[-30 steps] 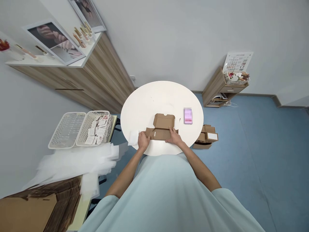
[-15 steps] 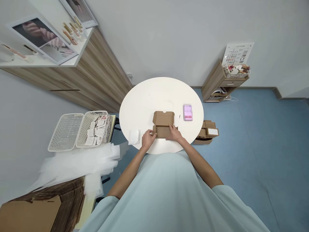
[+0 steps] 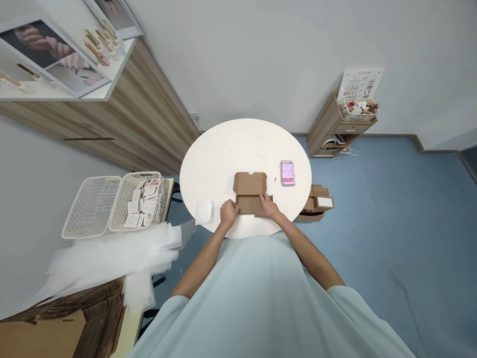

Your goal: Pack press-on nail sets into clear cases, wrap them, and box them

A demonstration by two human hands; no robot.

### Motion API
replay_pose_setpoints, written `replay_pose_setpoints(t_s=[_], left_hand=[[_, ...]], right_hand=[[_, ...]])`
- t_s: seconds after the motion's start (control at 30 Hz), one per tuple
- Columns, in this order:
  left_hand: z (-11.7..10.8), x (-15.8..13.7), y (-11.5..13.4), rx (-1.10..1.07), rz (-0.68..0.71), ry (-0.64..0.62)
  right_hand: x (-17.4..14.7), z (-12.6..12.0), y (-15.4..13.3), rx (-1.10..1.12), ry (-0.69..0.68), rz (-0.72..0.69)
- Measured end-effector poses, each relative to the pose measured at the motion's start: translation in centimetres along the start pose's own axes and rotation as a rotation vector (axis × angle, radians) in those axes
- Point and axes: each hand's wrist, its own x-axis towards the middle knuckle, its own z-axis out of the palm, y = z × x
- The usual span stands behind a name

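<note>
A brown cardboard box (image 3: 250, 185) lies on the white round table (image 3: 242, 141), its lid raised open on the far side. My left hand (image 3: 228, 214) is closed at the box's near left corner, fingers curled on the side wall. At the right side, my right hand (image 3: 267, 207) grips the box, with a finger reaching over the inner edge and the thumb near the front. A small white packet (image 3: 204, 213) rests left of my left hand. Right of the box lies a pink and purple rectangular item (image 3: 287, 173), blurred out.
On a side table at left are a white basket (image 3: 164, 199) of small packets, white sheets or pouches (image 3: 112, 258) and stacked flat cardboard (image 3: 44, 330). Small cardboard boxes (image 3: 316, 203) stand right of the table. A wooden cabinet (image 3: 156, 109) and a small shelf unit (image 3: 328, 124) stand by the wall.
The left hand's fingers have curled in more tightly at the box's left corner. My right hand stays on the right side. The whole view has shifted slightly.
</note>
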Motion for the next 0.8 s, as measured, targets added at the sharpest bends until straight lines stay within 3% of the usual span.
replay_pose_setpoints(t_s=[0.1,0.17,0.23,0.3,0.4,0.53,0.8], left_hand=[[0.2,-0.1,0.3,0.051,0.016,0.004],[0.4,-0.3,0.4,0.064,0.025,0.012],[0.6,-0.3,0.5,0.062,0.037,0.024],[0.8,-0.3,0.5,0.058,0.045,0.030],[1.0,-0.2,0.5,0.061,0.032,0.033],[0.9,-0.3,0.8,0.068,0.014,0.034],[1.2,-0.2,1.0,-0.020,-0.007,0.033]], right_hand=[[-1.2,-0.2,0.3,0.064,0.068,-0.027],[-2.3,-0.3,1.3,0.156,0.211,-0.040],[-3.5,-0.3,2.7,0.224,0.386,0.018],[-4.2,-0.1,4.1,0.228,0.451,0.135],[-4.4,0.4,5.3,0.202,0.362,0.249],[-4.0,0.9,5.1,0.210,0.322,0.286],[-3.7,-0.2,1.7,0.188,0.297,0.161]])
